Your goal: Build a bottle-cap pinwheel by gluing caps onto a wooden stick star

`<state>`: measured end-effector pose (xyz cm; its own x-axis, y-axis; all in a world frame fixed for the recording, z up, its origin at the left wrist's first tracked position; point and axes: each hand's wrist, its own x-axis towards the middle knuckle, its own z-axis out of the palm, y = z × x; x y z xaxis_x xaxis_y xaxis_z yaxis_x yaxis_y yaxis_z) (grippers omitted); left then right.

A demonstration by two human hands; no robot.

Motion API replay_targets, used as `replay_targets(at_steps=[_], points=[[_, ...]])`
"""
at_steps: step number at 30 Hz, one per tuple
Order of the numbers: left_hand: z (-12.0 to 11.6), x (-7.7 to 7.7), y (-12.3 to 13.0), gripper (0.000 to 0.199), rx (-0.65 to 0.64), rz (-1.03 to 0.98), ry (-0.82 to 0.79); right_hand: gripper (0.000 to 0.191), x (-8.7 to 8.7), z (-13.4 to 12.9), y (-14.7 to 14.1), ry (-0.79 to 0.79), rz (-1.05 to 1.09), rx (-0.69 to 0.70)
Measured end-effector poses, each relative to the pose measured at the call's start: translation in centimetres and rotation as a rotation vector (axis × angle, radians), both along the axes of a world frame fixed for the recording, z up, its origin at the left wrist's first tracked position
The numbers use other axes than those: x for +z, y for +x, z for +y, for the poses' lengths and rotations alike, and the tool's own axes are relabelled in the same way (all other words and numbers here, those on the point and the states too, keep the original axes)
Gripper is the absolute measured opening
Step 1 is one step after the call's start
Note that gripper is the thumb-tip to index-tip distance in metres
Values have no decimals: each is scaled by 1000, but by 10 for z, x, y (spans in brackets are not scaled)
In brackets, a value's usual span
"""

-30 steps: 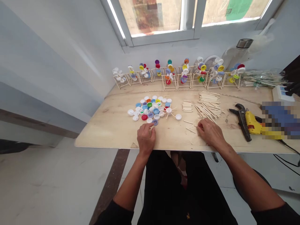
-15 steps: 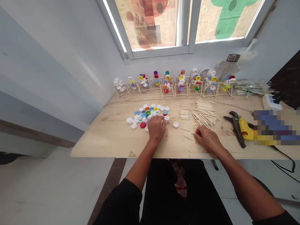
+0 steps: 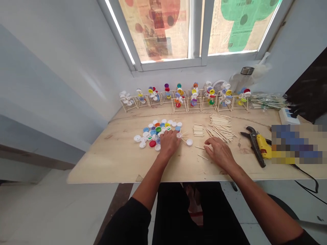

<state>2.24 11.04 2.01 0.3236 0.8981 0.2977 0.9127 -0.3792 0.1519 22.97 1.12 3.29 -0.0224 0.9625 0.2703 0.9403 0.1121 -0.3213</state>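
My left hand (image 3: pixel 169 142) is closed, its fingertips on a white bottle cap (image 3: pixel 180 135) from which thin wooden sticks (image 3: pixel 184 133) spread out. A second white cap (image 3: pixel 189 142) lies at the end of one of these sticks. Under and beside this hand spreads a loose group of colored bottle caps (image 3: pixel 152 143). My right hand (image 3: pixel 218 151) rests low over the table with thumb and index finger apart, close to two loose sticks (image 3: pixel 202 157). Just beyond it is a pile of wooden sticks (image 3: pixel 220 124), with a smaller stack of short sticks (image 3: pixel 198 130) to its left.
Stick frames with colored cap wheels (image 3: pixel 194 102) line the wall. Toward the right lie black-handled pliers (image 3: pixel 255 146), a yellow glue gun (image 3: pixel 263 145) with its cord, and a white power strip (image 3: pixel 288 116). A bag of sticks (image 3: pixel 268 101) and a bottle (image 3: pixel 245 76) stand behind.
My right hand has shifted slightly left and its fingers have parted near the loose sticks. My left hand stays at the white cap. The camera view has tilted up a little.
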Motion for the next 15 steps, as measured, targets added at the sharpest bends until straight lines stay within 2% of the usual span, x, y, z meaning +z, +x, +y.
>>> replay_targets(at_steps=[6, 11, 15], points=[[-7, 2, 2, 15, 4, -66, 17, 14, 2, 21, -28, 5, 145, 66], [-39, 8, 6, 23, -7, -208, 210, 31, -2, 31, -42, 28, 351, -17], [-60, 7, 13, 24, -44, -300, 313, 30, -3, 35, -45, -90, 619, 36]])
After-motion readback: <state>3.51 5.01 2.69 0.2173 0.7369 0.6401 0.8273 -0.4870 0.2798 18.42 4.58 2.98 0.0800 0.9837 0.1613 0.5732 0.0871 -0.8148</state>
